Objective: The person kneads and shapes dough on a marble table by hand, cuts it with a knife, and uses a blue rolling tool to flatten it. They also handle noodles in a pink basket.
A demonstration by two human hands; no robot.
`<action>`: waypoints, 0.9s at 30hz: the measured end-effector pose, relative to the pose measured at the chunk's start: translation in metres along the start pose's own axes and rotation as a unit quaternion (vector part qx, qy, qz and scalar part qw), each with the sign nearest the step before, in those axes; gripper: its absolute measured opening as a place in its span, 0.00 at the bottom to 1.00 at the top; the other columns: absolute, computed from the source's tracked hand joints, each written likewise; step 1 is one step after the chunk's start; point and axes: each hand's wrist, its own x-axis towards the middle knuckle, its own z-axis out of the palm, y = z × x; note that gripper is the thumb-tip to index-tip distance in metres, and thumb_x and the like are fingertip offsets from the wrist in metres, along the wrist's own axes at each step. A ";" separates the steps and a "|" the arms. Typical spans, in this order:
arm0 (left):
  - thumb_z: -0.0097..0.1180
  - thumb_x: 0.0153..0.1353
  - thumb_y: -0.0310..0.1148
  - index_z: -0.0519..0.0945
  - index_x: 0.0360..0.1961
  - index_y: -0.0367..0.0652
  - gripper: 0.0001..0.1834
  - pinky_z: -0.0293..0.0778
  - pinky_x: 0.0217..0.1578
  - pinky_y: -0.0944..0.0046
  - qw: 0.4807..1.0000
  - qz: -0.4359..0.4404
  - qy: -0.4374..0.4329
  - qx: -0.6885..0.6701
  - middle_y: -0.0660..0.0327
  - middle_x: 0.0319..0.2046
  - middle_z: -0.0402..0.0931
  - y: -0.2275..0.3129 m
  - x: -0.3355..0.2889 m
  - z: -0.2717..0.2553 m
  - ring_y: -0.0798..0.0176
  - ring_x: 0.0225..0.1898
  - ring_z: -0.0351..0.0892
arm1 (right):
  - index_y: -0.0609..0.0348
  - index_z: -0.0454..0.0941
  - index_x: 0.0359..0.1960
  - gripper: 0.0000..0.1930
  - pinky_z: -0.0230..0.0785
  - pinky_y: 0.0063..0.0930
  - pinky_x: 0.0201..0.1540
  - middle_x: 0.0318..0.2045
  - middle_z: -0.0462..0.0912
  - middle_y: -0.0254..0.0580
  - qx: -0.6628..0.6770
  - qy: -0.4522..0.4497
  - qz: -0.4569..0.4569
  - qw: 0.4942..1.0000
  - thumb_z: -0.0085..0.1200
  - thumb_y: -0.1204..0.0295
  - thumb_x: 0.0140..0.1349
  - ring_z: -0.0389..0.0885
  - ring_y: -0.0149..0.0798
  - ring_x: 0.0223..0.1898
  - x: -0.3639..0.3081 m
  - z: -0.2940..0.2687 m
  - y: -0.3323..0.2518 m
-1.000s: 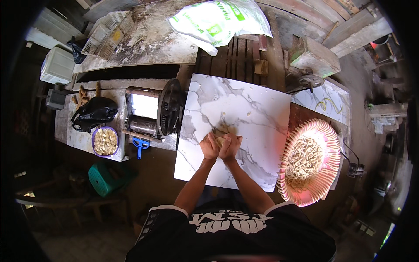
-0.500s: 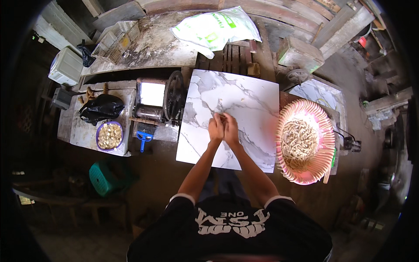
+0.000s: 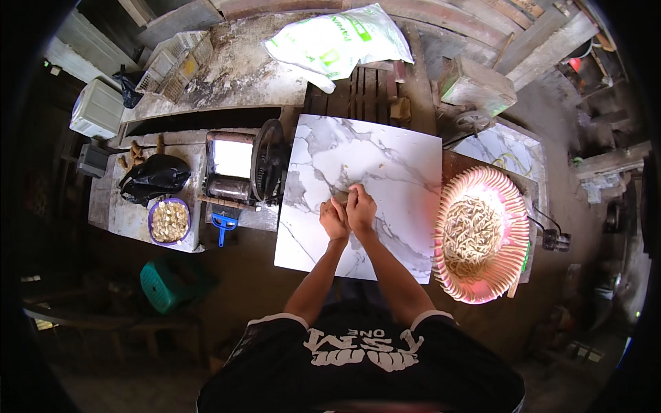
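Observation:
Over a square white board with grey marble veins [image 3: 406,227], my two hands are together. My left hand [image 3: 334,220] is closed, its fingers curled against the other hand. Beside it, touching and slightly farther out, my right hand [image 3: 361,208] is closed too. Anything they pinch is hidden or too small to make out. A few tiny pale crumbs [image 3: 381,164] lie on the board's far part. Close to its right edge is a pink fluted basin [image 3: 513,237], holding a heap of pale, finger-like pieces [image 3: 472,230].
Left of the board stands a hand-cranked roller machine with a black wheel [image 3: 267,160]. Farther left, a table [image 3: 131,224] carries a purple-rimmed bowl [image 3: 169,221] and a black plastic bag [image 3: 155,177]. A green stool [image 3: 160,288] is below. A white sack [image 3: 341,45] lies at the back.
My hands have shifted from fingertips meeting in front to being more offset, the right slightly ahead of the left. The whole view has tilted a little.

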 end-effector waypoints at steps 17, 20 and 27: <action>0.34 0.61 0.36 0.69 0.22 0.36 0.17 0.62 0.27 0.62 0.906 -0.142 -0.001 -0.400 0.57 0.18 0.66 -0.003 0.026 0.005 0.56 0.21 0.63 | 0.58 0.68 0.21 0.01 0.62 0.36 0.24 0.14 0.70 0.42 0.061 0.030 -0.254 0.965 0.44 0.77 0.47 0.69 0.47 0.17 0.030 -0.016 -0.020; 0.34 0.60 0.34 0.70 0.24 0.37 0.15 0.61 0.32 0.61 0.977 0.087 -0.003 -0.193 0.56 0.22 0.67 -0.014 0.025 0.006 0.56 0.25 0.64 | 0.60 0.70 0.25 0.03 0.62 0.34 0.29 0.18 0.70 0.42 0.100 -0.003 -0.283 0.954 0.44 0.78 0.48 0.68 0.45 0.21 0.016 -0.018 -0.019; 0.38 0.59 0.39 0.72 0.23 0.37 0.17 0.64 0.26 0.61 0.962 -0.006 -0.101 -0.254 0.53 0.20 0.71 -0.008 0.029 0.015 0.53 0.23 0.69 | 0.62 0.69 0.30 0.07 0.61 0.39 0.32 0.26 0.71 0.48 0.045 0.052 -0.148 0.987 0.40 0.74 0.52 0.68 0.49 0.27 0.018 -0.005 0.000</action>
